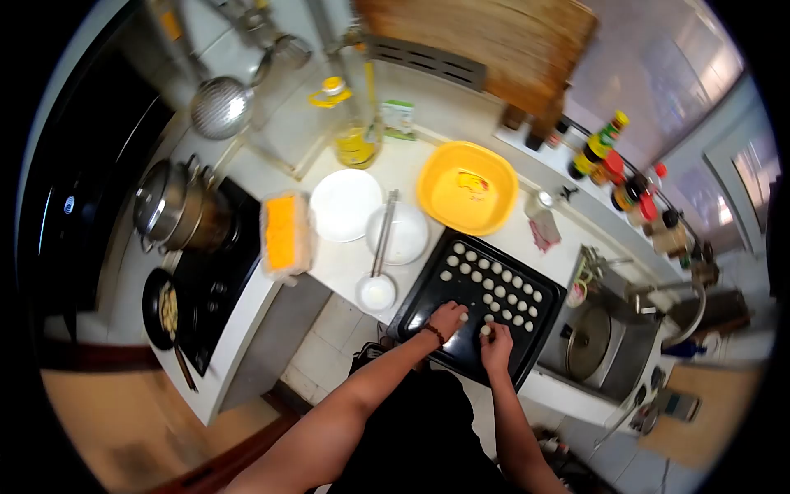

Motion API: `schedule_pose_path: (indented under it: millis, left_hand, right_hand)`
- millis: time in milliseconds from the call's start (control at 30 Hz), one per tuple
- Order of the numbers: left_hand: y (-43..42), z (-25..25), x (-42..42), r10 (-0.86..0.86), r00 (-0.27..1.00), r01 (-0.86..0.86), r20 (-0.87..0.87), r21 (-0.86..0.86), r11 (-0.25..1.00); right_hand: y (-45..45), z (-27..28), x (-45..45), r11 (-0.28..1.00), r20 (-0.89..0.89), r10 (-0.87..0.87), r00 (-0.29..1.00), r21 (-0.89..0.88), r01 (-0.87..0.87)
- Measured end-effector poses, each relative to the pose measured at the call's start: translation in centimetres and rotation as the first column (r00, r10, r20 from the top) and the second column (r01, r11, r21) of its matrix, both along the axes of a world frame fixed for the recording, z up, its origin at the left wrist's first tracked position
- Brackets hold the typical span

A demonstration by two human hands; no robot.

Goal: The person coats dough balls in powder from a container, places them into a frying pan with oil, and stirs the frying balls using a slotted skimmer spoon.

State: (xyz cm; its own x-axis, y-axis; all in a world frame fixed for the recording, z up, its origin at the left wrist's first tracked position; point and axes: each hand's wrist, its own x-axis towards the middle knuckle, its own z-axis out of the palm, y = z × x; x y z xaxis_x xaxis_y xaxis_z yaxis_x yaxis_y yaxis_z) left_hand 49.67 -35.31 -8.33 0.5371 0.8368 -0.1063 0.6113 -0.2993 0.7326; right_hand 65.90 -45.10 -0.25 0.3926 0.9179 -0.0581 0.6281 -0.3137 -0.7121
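Rows of small white dough balls (495,267) lie on a black baking tray (420,303) at the counter's edge. My left hand (447,319) is over the tray's near left part, its fingers closed, with a small white ball at the fingertips. To its right, my right hand (495,346) pinches another white ball (485,330) just below the rows. Left of the tray stand a small white bowl (376,293) and a larger white bowl (408,235) with metal chopsticks (385,233) across it.
Behind the tray is a yellow basin (467,188), with a white plate (346,205) and an oil bottle (355,140) to its left. A sink (613,354) adjoins on the right. The stove (218,288) at left holds a steamer pot (169,206) and a pan (156,309).
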Motion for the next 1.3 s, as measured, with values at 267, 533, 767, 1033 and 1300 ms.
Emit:
schedule_pose_path:
  millis: [267, 533, 767, 1033, 1300]
  left_hand:
    - [0.4, 10.8, -8.8, 0.628, 0.664, -0.218, 0.406, -0.698, 0.682]
    - [-0.8, 13.8, -25.4, 0.845, 0.201, -0.369, 0.496, -0.761, 0.534]
    - [-1.5, 15.0, -39.7, 0.85, 0.076, -0.534, 0.521, -0.699, 0.476]
    - [3.4, 17.5, -48.0, 0.86, 0.244, -0.661, 0.448, -0.573, 0.485]
    - [14.6, 11.2, -46.2, 0.777, 0.523, -0.779, 0.352, -0.175, 0.603]
  right_hand:
    - [9.9, 3.2, -6.8, 0.967, -0.621, 0.221, 0.752, 0.041, -0.25]
    - [14.9, 10.5, -22.0, 0.852, -0.767, 0.397, 0.503, 0.105, -0.513]
    - [19.7, 11.2, -36.5, 0.725, -0.713, 0.523, 0.467, 0.083, -0.684]
    - [29.8, 8.0, -46.6, 0.684, -0.424, 0.675, 0.604, 0.055, -0.727]
    - [38.7, 5.8, -49.1, 0.642, 0.1, 0.753, 0.651, 0.105, -0.759]
